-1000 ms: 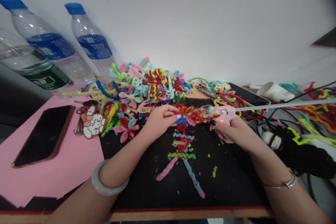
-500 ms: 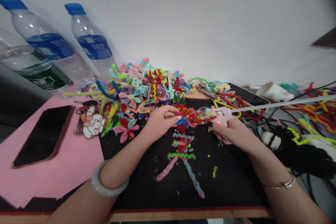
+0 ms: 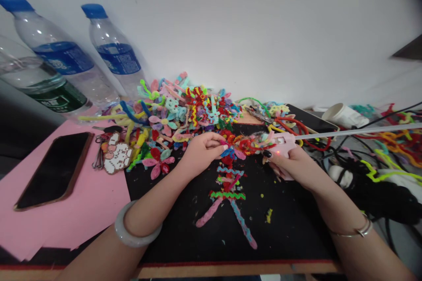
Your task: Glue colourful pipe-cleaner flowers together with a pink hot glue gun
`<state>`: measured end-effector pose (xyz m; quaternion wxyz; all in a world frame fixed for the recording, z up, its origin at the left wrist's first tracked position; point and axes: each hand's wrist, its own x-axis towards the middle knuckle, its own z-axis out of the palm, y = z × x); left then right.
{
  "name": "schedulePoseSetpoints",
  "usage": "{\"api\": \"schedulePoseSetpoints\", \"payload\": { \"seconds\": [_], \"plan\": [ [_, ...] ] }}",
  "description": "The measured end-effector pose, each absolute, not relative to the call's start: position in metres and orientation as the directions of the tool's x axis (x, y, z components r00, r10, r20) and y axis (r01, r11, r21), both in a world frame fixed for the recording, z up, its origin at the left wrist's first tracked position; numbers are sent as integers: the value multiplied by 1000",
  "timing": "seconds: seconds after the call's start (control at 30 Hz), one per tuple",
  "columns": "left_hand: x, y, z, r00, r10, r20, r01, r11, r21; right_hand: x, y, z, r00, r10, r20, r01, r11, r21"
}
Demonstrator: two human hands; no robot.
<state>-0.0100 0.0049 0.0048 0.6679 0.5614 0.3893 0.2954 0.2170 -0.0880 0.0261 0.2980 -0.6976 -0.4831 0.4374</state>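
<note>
My right hand (image 3: 292,164) is wrapped round a pale pink hot glue gun (image 3: 284,144) with a red light lit and a long clear glue stick (image 3: 356,131) out of its back. Its nozzle end points left, over a colourful cluster of pipe cleaners. My left hand (image 3: 206,151) has its fingers pinched at a small blue pipe cleaner piece (image 3: 228,153) on the left of that cluster. Just below lies a figure made of pipe cleaners (image 3: 227,195) on a black mat (image 3: 283,237), with a green zigzag band and two legs, one pink, one blue and pink.
A heap of pipe cleaner flowers (image 3: 171,116) lies along the wall. At left are a phone (image 3: 54,171) on pink paper (image 3: 99,202), a keychain (image 3: 118,157) and bottles (image 3: 115,52). Pliers (image 3: 259,115), a paper cup (image 3: 344,115) and black cables are at right.
My right hand has drawn the glue gun slightly to the right, away from my left hand. My left hand and the figure have stayed where they were.
</note>
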Motion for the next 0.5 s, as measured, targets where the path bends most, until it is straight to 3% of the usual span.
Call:
{"api": "schedulePoseSetpoints", "payload": {
  "seconds": [0.5],
  "plan": [
    [-10, 4, 4, 520, 833, -191, 53, 192, 980, 218, -87, 27, 126, 940, -317, 490, -337, -804]
  ]
}}
